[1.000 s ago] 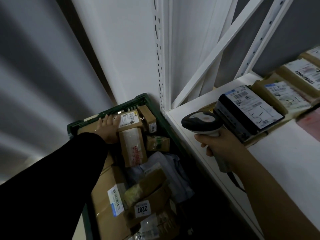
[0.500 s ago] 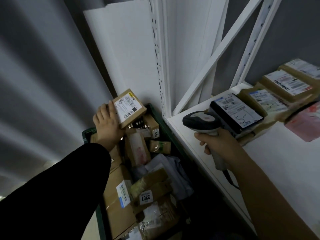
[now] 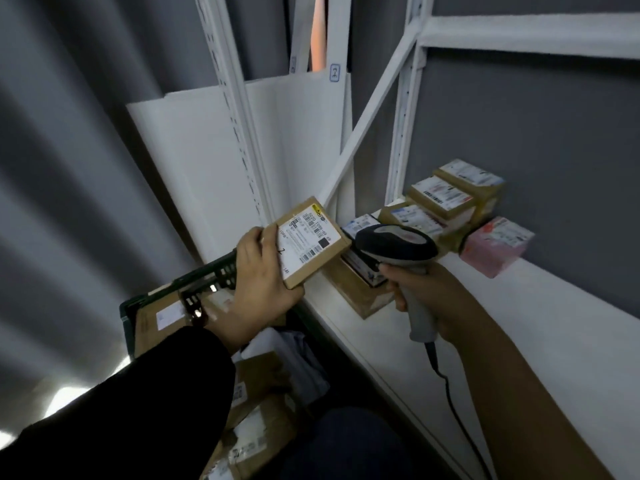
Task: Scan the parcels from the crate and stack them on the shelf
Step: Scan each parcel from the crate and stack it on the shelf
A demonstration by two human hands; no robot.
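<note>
The left hand (image 3: pixel 258 282) gripped a small cardboard parcel (image 3: pixel 310 242) (label up) above the green crate (image 3: pixel 207 275). The right hand (image 3: pixel 424 296) was curled round the scanner (image 3: pixel 398 249), its head just beside the parcel, over the white shelf (image 3: pixel 519 327).

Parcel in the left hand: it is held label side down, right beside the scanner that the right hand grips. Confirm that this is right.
One detail is wrong. The head view shows the left hand holding the parcel label side up, the printed label facing the camera, not down. The rest stands: it is right beside the scanner, which the right hand grips.
</note>
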